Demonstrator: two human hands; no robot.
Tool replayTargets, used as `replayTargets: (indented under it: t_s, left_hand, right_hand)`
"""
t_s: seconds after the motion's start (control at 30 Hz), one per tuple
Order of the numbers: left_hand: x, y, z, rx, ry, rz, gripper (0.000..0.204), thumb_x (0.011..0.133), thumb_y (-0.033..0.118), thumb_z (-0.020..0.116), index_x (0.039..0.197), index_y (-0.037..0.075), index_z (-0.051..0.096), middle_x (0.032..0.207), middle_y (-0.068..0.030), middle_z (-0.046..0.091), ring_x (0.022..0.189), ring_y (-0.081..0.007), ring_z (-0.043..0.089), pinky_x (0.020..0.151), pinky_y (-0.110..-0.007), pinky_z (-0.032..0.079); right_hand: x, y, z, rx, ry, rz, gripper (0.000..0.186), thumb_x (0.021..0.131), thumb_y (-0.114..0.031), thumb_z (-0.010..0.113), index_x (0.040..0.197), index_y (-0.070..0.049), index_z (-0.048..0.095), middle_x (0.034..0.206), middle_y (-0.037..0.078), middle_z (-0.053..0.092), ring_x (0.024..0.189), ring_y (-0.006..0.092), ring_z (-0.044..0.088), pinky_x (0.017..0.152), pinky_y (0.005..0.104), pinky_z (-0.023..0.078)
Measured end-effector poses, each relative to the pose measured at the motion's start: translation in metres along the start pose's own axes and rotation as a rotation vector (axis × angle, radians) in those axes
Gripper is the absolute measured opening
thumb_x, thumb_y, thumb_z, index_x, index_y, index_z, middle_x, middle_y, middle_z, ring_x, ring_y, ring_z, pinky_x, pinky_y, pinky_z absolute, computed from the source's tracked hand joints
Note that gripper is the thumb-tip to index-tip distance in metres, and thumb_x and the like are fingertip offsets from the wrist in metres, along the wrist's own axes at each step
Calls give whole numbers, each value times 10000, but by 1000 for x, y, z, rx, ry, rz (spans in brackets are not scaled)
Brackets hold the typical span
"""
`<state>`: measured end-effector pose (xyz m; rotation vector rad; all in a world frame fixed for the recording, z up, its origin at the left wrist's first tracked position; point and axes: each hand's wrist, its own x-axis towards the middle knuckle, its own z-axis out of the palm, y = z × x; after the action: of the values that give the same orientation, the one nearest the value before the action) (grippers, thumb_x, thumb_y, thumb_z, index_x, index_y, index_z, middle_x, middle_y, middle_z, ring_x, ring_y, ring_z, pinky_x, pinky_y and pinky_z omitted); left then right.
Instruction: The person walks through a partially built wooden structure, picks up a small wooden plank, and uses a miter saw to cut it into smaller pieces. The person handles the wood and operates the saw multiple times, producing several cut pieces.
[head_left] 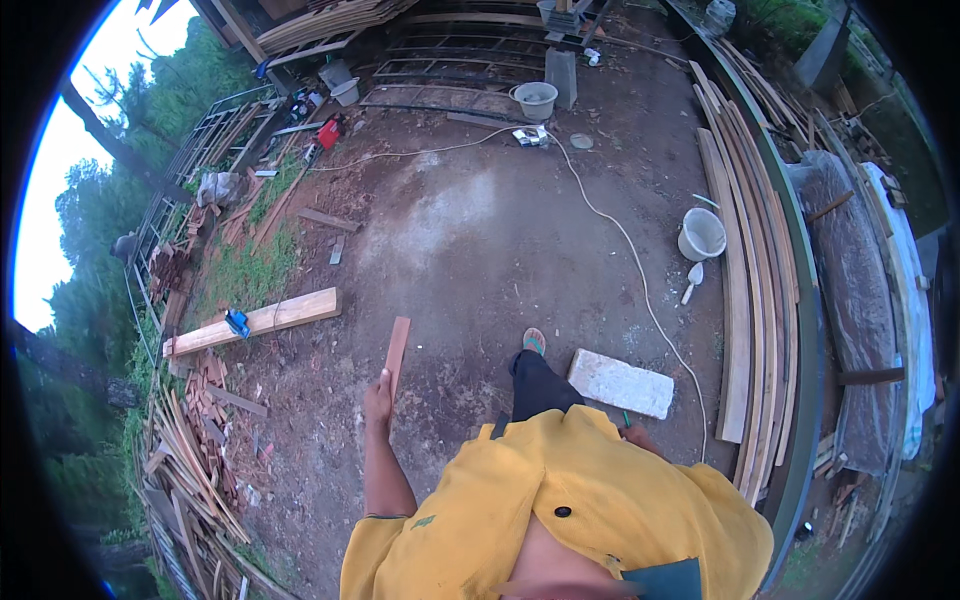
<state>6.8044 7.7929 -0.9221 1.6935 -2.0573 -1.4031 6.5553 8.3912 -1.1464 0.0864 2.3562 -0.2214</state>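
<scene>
My left hand [379, 398] is closed on a short, flat reddish-brown board [399, 350], held upright at my left. My right hand [637, 436], partly hidden by my yellow jacket, is closed round a thin green stick [625, 419], perhaps a pencil. A white, rough rectangular block [620, 383] lies on the ground just beyond it. My sandalled foot [534, 341] is forward, left of the block.
A thick timber beam [275, 319] with a blue tool [237, 323] lies at left, above wood scraps. Long planks [740, 290] line the right, beside a bucket [701, 234] and trowel [693, 283]. A cord [639, 270] crosses the ground [440, 270]. More buckets [535, 100] stand farther back.
</scene>
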Motion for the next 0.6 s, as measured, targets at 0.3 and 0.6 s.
replayTargets:
  t_s: [0.3, 0.6]
  left_hand:
    - [145, -2, 16, -118, -59, -516, 841, 940, 798, 393, 804, 26, 700, 672, -130, 643, 607, -260, 627, 595, -413, 492]
    - [239, -19, 46, -503, -12, -898, 830, 908, 856, 335, 976, 100, 670, 658, -63, 534, 500, -221, 480, 472, -421, 407]
  right_hand:
    - [133, -489, -260, 599, 50, -715, 301, 963, -326, 659, 990, -37, 737, 807, 63, 735, 664, 150, 609, 641, 347, 483]
    - [318, -678, -344, 540, 8, -574, 218, 980, -232, 639, 1025, -28, 701, 833, 70, 714, 762, 163, 624, 731, 361, 480]
